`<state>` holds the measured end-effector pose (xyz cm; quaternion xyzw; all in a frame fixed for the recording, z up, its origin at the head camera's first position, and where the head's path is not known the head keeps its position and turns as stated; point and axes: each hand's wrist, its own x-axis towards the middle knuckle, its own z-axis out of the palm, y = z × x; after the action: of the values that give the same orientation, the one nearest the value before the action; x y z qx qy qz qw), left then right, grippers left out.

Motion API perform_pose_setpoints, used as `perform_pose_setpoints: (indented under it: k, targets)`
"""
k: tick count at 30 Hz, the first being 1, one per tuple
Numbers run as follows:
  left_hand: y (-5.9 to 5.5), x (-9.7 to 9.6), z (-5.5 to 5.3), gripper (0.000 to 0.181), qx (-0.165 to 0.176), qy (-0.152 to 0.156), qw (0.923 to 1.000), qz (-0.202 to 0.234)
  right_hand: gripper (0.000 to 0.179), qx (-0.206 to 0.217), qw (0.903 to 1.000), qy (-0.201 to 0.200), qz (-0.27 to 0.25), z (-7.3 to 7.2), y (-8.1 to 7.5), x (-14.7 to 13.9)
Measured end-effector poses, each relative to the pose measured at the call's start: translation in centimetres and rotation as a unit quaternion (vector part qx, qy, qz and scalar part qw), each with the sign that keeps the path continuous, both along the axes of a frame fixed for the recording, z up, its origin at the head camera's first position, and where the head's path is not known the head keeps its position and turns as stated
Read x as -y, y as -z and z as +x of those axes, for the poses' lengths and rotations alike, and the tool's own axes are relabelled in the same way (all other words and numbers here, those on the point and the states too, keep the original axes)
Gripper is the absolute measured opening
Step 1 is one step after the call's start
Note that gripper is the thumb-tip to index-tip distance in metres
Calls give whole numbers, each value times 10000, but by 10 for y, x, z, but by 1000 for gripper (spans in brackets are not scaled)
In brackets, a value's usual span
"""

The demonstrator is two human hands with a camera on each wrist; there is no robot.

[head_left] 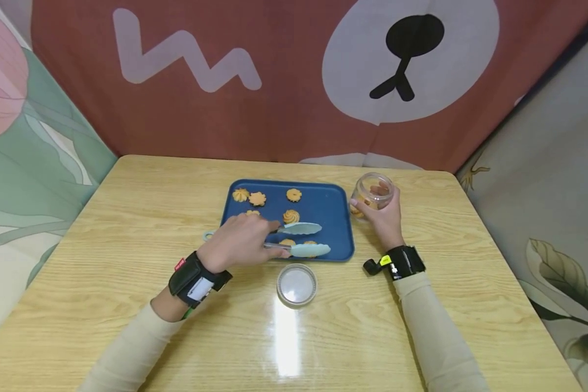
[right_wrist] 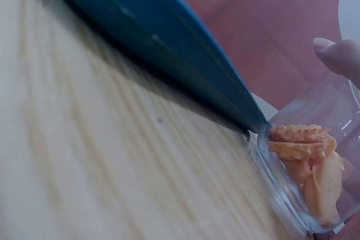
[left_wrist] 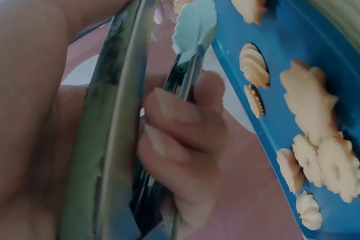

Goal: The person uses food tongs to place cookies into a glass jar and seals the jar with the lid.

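My left hand (head_left: 240, 239) grips a pair of metal tongs (head_left: 310, 250) with pale blue scalloped tips. The tips are spread apart over the right half of a blue tray (head_left: 330, 204), with nothing pinched between them. Several golden butter cookies lie on the tray, among them a swirled cookie (head_left: 291, 216) just beyond the upper tip and a ring-shaped cookie (head_left: 294, 195) behind it. My right hand (head_left: 388, 222) holds a clear jar (head_left: 374, 179) by its side, at the tray's right edge. Stacked cookies (right_wrist: 301, 150) show through its wall in the right wrist view.
A round silver-rimmed lid (head_left: 296, 285) lies on the wooden table (head_left: 142, 218) in front of the tray. Behind the table hangs a reddish-brown cloth (head_left: 284, 125) with a cartoon face, and patterned cloths flank both sides.
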<state>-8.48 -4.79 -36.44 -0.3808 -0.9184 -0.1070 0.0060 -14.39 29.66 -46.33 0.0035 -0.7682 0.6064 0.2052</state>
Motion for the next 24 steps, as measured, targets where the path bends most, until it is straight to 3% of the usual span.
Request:
perform_pose_setpoints:
  k: [6, 10, 17, 24]
  targets:
    - [1, 1, 0, 61, 413, -46, 9990, -133, 87, -3, 9999, -47, -128, 1, 1, 0]
    - [4, 1, -2, 64, 517, -171, 9983, -218, 88, -19, 10000, -39, -89, 0, 1, 0]
    - [10, 0, -5, 65, 125, -195, 9995, -202, 88, 7, 10000, 5, 5, -1, 1, -1]
    - [12, -2, -6, 62, 61, -187, 9996, -188, 87, 41, 10000, 18, 34, 0, 0, -1]
